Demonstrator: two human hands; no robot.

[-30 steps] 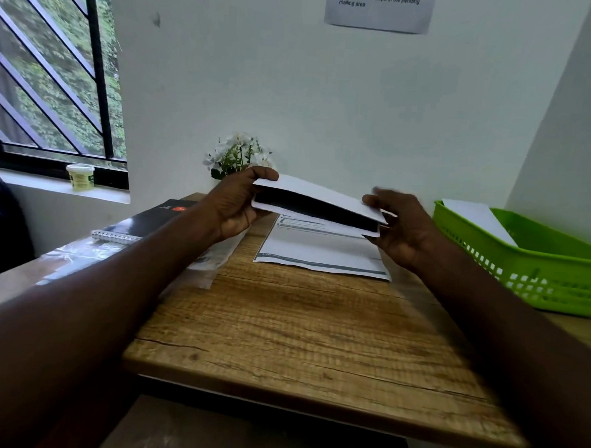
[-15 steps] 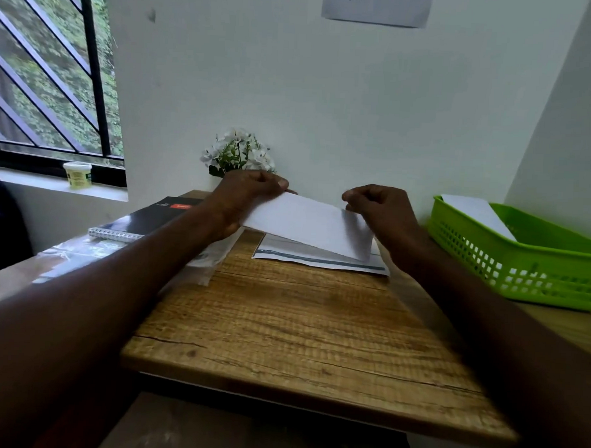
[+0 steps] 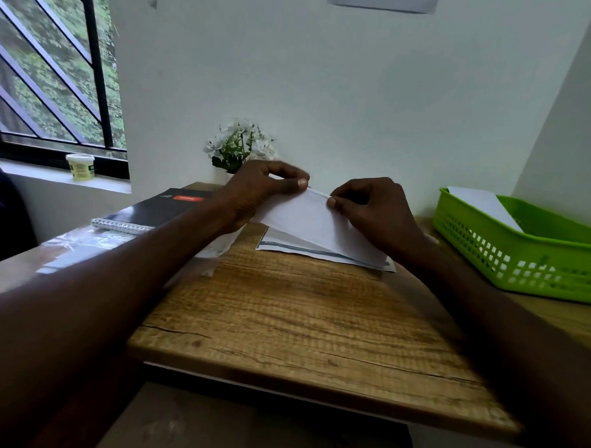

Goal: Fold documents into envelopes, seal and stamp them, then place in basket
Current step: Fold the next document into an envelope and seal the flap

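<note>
A white envelope (image 3: 316, 224) is tilted up above the far part of the wooden desk (image 3: 303, 319), its lower edge down on a printed document (image 3: 286, 247). My left hand (image 3: 258, 191) pinches the envelope's top edge with thumb and fingers. My right hand (image 3: 372, 210) pinches the same top edge a little to the right. A thin strip shows along that edge between the two hands. The green basket (image 3: 536, 264) stands at the right with a white envelope (image 3: 484, 205) lying in it.
A black spiral notebook (image 3: 152, 210) and clear plastic wrapping (image 3: 83, 245) lie at the left. A small pot of white flowers (image 3: 240, 147) stands against the wall behind my hands. A small jar (image 3: 80, 166) sits on the window sill.
The envelope was held open and flat a second ago; it has since been tipped up, and both hands have moved in to pinch its top edge close together.
</note>
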